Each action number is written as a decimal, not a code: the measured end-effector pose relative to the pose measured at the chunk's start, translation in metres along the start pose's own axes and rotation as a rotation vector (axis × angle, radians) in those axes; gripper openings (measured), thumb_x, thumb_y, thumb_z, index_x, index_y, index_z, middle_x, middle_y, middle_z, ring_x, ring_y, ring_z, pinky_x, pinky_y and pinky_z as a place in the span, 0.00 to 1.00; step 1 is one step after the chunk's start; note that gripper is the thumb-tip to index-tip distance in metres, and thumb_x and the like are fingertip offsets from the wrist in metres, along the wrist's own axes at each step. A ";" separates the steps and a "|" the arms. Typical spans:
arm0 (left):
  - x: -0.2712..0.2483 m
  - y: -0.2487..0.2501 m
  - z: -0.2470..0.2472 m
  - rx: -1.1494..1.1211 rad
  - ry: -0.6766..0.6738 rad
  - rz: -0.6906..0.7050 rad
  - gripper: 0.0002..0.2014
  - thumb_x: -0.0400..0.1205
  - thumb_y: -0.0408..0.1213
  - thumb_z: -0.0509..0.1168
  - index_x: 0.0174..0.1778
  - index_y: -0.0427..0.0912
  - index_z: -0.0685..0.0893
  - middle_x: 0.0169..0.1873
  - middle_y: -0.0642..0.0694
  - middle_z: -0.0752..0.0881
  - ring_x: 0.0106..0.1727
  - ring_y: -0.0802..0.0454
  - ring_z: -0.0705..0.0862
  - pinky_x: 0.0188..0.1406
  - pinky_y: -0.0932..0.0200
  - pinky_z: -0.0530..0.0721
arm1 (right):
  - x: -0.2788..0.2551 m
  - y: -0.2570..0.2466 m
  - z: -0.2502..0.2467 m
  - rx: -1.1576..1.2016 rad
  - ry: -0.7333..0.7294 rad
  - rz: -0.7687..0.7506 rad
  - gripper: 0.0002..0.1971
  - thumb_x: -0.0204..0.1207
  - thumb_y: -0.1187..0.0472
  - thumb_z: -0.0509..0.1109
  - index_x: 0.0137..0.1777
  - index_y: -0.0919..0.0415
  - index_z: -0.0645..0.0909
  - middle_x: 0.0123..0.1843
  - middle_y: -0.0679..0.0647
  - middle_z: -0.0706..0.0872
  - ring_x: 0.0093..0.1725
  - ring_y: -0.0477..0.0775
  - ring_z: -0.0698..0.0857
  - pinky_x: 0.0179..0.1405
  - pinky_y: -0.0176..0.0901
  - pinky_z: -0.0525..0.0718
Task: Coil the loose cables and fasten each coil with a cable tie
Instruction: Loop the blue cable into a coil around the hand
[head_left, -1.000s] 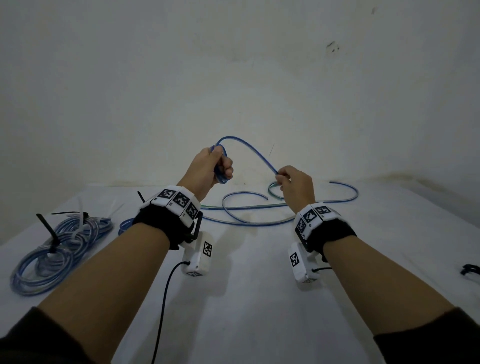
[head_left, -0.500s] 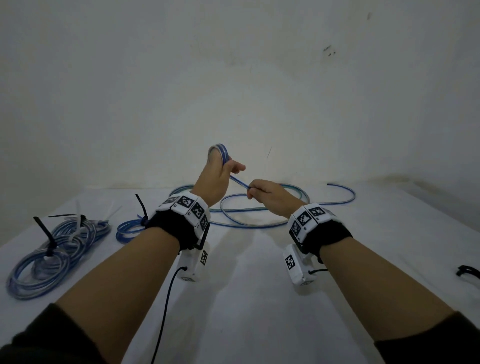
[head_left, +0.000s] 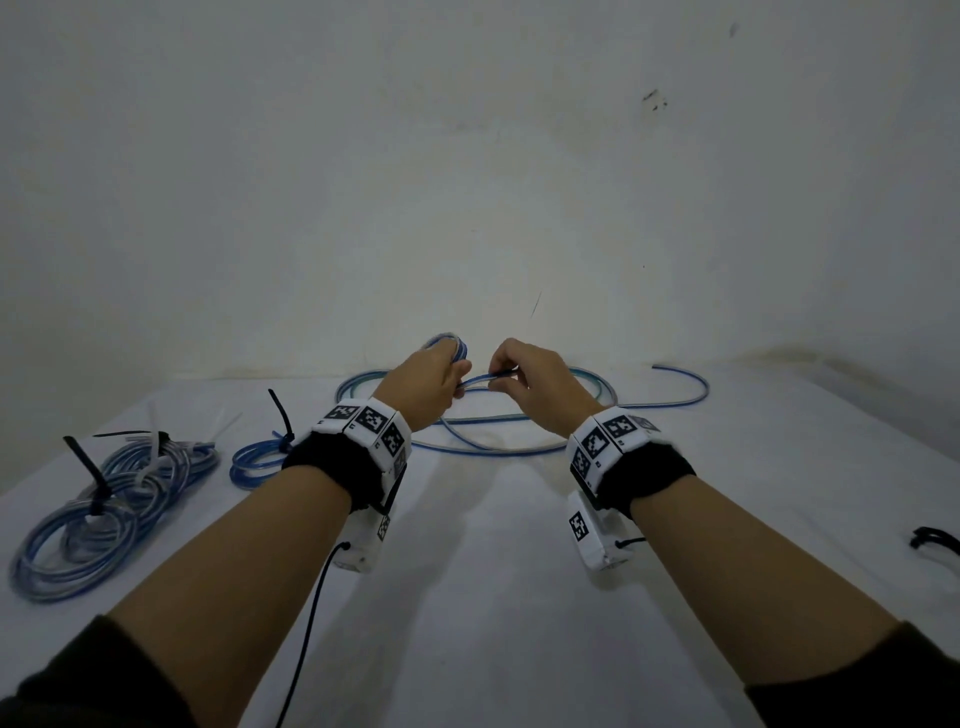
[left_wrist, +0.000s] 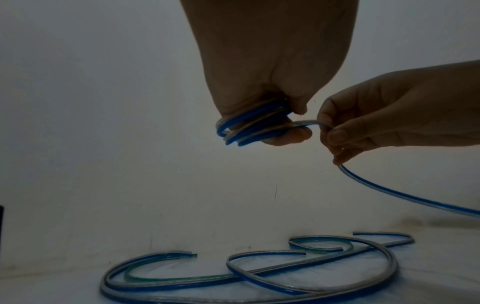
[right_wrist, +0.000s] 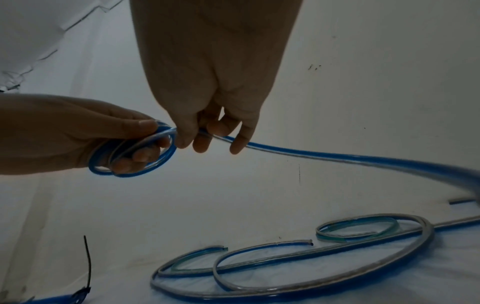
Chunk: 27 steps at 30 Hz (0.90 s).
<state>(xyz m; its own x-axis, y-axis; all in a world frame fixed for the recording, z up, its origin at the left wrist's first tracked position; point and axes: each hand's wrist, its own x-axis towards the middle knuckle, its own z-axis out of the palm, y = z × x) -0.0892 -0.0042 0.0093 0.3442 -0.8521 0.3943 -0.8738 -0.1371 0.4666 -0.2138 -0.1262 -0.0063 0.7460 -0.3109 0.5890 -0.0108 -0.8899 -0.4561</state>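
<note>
A blue cable runs in loose curves (head_left: 498, 447) over the white table (head_left: 493, 597) near the wall. My left hand (head_left: 441, 371) is raised above it, with several turns of that cable wound round its fingers as a small coil (left_wrist: 249, 127) (right_wrist: 135, 154). Just to its right, my right hand (head_left: 506, 376) pinches the free run of the cable (right_wrist: 324, 156) close to the coil (head_left: 449, 348). From the right hand (left_wrist: 335, 142) the cable (left_wrist: 405, 197) drops back to the table. More loose cable pieces (left_wrist: 259, 273), some greenish, lie below.
Two coils bound with ties lie at the left: a large one (head_left: 98, 514) with black and white ties and a small one (head_left: 260, 460) with a black tie (head_left: 280, 418). A black object (head_left: 935, 540) sits at the table's right edge. A pale wall stands close behind.
Both hands have dropped lower and come together. The right hand has brought the cable round to the left hand, adding to the coil on its fingers, and now pinches it right beside the coil.
</note>
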 end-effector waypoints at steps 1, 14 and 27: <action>-0.001 0.000 0.000 -0.011 -0.020 -0.008 0.09 0.86 0.37 0.50 0.40 0.41 0.68 0.32 0.47 0.79 0.30 0.53 0.76 0.39 0.52 0.78 | 0.000 0.001 0.001 -0.024 0.022 -0.021 0.03 0.74 0.68 0.70 0.46 0.66 0.80 0.44 0.57 0.83 0.37 0.39 0.74 0.38 0.24 0.69; -0.006 0.004 -0.006 -0.198 -0.042 -0.070 0.23 0.87 0.48 0.52 0.35 0.37 0.81 0.25 0.50 0.76 0.27 0.55 0.72 0.34 0.60 0.69 | 0.003 -0.003 -0.003 -0.151 -0.040 -0.032 0.08 0.80 0.54 0.65 0.50 0.53 0.84 0.42 0.40 0.81 0.51 0.50 0.67 0.53 0.46 0.61; -0.010 0.005 -0.014 -0.702 -0.134 -0.225 0.21 0.85 0.44 0.58 0.26 0.45 0.63 0.19 0.53 0.61 0.19 0.57 0.58 0.18 0.67 0.59 | -0.001 0.007 -0.001 -0.048 -0.079 0.036 0.08 0.83 0.60 0.60 0.55 0.58 0.80 0.48 0.49 0.86 0.50 0.49 0.68 0.49 0.39 0.63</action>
<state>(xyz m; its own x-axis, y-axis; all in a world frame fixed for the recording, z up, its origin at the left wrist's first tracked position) -0.0921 0.0107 0.0186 0.4050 -0.9017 0.1511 -0.3471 0.0012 0.9378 -0.2154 -0.1321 -0.0091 0.7946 -0.3171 0.5177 -0.0689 -0.8943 -0.4420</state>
